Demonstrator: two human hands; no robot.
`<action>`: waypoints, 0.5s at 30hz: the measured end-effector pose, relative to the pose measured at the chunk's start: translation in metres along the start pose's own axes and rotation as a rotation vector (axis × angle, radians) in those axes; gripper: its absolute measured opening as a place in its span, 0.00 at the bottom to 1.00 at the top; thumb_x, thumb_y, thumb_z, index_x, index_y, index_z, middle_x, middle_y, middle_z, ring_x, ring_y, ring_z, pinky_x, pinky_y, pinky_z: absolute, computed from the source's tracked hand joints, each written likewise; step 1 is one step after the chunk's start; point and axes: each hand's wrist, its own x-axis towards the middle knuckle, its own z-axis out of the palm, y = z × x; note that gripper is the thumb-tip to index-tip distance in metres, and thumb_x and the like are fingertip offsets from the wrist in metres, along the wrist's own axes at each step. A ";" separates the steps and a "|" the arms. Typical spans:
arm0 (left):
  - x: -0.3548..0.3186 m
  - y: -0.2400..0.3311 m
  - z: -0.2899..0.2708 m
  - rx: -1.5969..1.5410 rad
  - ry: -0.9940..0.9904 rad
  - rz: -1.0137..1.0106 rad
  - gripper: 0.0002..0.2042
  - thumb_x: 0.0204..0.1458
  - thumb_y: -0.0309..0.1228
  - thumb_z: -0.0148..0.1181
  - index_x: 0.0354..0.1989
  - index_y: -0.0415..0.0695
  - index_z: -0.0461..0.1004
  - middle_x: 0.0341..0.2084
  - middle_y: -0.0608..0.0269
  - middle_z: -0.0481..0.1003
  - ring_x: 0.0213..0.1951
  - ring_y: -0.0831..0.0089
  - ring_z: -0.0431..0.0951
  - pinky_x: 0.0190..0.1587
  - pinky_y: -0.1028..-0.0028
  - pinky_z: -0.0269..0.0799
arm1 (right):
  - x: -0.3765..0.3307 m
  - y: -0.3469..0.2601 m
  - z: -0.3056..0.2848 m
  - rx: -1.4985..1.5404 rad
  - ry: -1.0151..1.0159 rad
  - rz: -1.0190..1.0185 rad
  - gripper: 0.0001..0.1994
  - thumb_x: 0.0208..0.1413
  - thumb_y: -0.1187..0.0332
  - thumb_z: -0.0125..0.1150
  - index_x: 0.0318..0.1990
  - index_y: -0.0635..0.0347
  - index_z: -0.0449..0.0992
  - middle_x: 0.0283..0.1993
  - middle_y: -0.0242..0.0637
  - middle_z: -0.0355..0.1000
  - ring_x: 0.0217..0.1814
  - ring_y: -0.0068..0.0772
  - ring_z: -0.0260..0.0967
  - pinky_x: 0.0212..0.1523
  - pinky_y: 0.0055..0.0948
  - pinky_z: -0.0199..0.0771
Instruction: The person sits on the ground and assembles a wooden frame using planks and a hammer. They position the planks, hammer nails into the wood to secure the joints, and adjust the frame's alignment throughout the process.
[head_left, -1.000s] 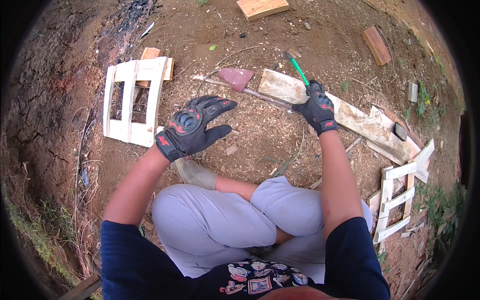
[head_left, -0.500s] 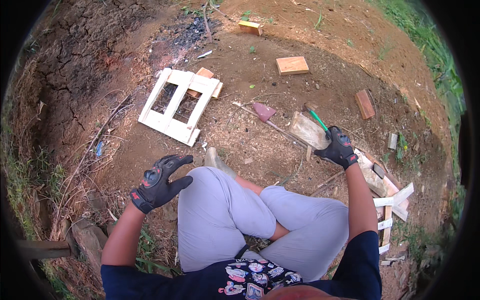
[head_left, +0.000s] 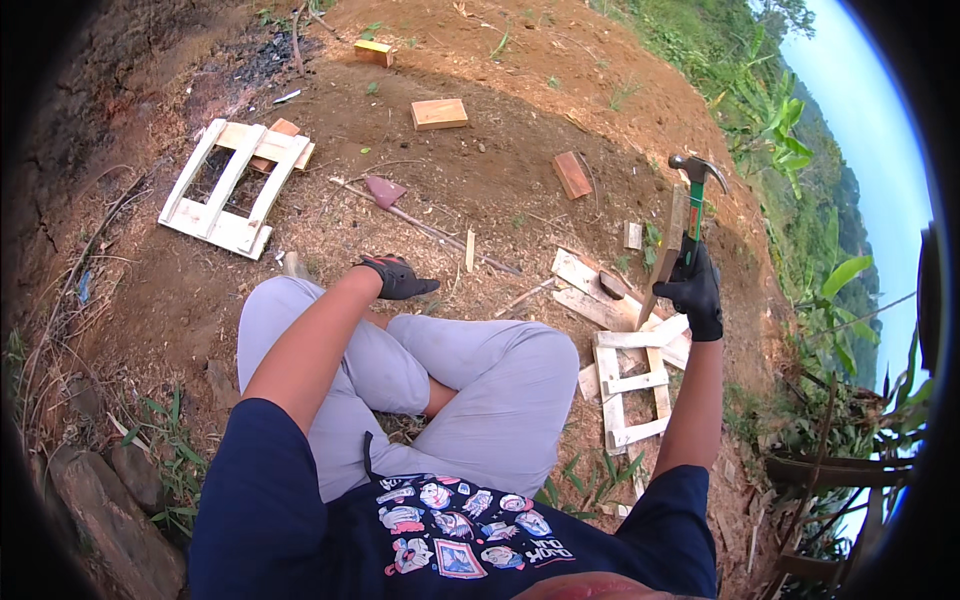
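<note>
Handling step: judged a one-sided carry; the black-gloved left hand [head_left: 402, 278] appears free, fingers apart from any object, while the black-gloved right hand [head_left: 697, 290] is clamped on a green-handled metal claw hammer [head_left: 696, 200], held up at right.
Next move: judged to call for a firm right-hand grip, since a narrow, weathered brown wooden board [head_left: 669, 240] stands tilted just left of the hammer, apparently in the same grasp; the exact contact is hard to tell.
Slatted frame: off-white slatted wooden frame [head_left: 236, 178], flat on dirt; straight slats, oblong openings.
Blade: maroon, roughly triangular blade [head_left: 385, 191], beside a thin stick.
Block: smooth, orange-brown rectangular wooden block [head_left: 438, 114].
Boards: pale, rough, overlapping wooden boards [head_left: 592, 305].
Small frame: whitish ladder-shaped wooden frame [head_left: 637, 383], three crosspieces, near the right forearm.
Ground: brown soil with scattered wood chips, coarse texture.
</note>
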 end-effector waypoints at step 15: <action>0.089 -0.067 0.073 0.190 0.075 -0.189 0.45 0.64 0.72 0.37 0.71 0.43 0.72 0.66 0.52 0.76 0.68 0.53 0.72 0.74 0.53 0.61 | 0.002 0.032 0.044 0.362 -0.066 -0.137 0.43 0.35 0.85 0.69 0.67 0.61 0.69 0.54 0.27 0.64 0.49 0.22 0.70 0.44 0.25 0.77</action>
